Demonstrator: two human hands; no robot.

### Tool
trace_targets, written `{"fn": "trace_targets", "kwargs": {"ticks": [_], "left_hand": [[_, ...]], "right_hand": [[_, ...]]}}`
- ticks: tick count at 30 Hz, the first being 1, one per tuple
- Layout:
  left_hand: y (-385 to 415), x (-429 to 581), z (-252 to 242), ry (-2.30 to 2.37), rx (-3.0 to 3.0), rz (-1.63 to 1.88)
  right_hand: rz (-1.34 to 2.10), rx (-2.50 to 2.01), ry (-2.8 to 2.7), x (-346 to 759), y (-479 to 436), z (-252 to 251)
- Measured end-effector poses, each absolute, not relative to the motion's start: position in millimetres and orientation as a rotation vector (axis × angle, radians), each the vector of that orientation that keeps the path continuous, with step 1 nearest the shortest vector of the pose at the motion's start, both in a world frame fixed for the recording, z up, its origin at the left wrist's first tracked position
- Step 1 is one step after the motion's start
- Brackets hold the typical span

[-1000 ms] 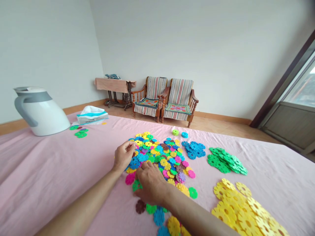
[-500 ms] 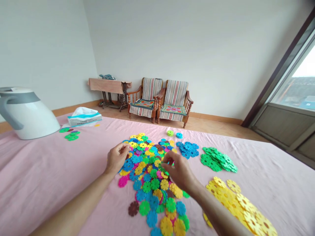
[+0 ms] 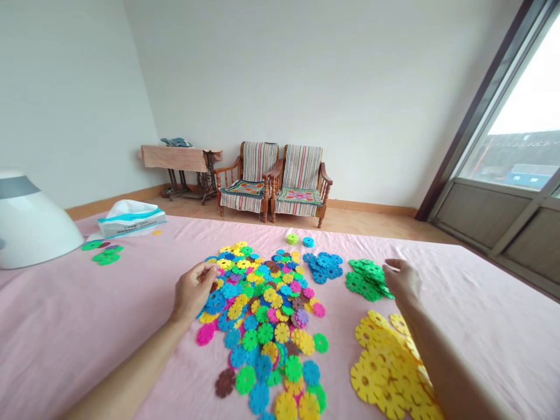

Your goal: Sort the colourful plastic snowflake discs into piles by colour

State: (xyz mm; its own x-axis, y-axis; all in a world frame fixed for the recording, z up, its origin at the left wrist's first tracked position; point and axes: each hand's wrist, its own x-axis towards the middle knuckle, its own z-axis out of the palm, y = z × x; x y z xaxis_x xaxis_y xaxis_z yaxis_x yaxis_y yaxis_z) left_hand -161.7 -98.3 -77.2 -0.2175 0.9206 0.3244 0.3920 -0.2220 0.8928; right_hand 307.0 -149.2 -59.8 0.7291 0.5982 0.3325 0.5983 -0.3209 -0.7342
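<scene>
Right hand (image 3: 402, 281) is seen half-curled at the edge of the green pile (image 3: 365, 279) on the table (image 3: 87, 326), contents untellable, left hand (image 3: 192, 290) pinched shut beside the mixed pile (image 3: 266, 309); discs are best released low, 1 colour per pile.

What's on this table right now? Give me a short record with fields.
Surface: pink cloth
Left hand: fingertips at the left edge of the mixed pile of coloured discs
Right hand: over the right edge of the green pile
Other sorted piles: blue pile, yellow pile
Far left: white jug, tissue pack
</scene>
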Motion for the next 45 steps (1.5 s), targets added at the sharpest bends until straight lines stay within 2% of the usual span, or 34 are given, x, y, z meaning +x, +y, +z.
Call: {"fn": "trace_targets", "kwargs": {"ticks": [3,10,15,24,34,45], "left_hand": [[-97.6,-162.1,-78.4,1.555,1.564,1.452],[-99.7,-161.2,-78.5,1.544,1.577,1.457],[-99.7,-161.4,-79.2,1.53,1.59,1.467],[-99.4,-160.8,-80.4,1.523,1.61,1.489],[-100.3,-159.2,-79.4,1.522,1.592,1.507],[-99.8,-159.7,-80.6,1.506,1.621,1.501]], "right_hand": [[0.02,-1.947,-1.02,292.9,-147.9,-56.1],[0.249,-1.603,-1.721,190.0,-139.6,-49.7],[0.232,-1.55,-2.011,131.9,-127.6,-53.1],[0.137,-1.693,-2.118,104.7,-104.1,-55.6],[0.26,-1.469,-2.251,111.0,-136.6,-47.1],[0.256,-1.597,-2.183,110.5,-146.9,-55.2]]}}
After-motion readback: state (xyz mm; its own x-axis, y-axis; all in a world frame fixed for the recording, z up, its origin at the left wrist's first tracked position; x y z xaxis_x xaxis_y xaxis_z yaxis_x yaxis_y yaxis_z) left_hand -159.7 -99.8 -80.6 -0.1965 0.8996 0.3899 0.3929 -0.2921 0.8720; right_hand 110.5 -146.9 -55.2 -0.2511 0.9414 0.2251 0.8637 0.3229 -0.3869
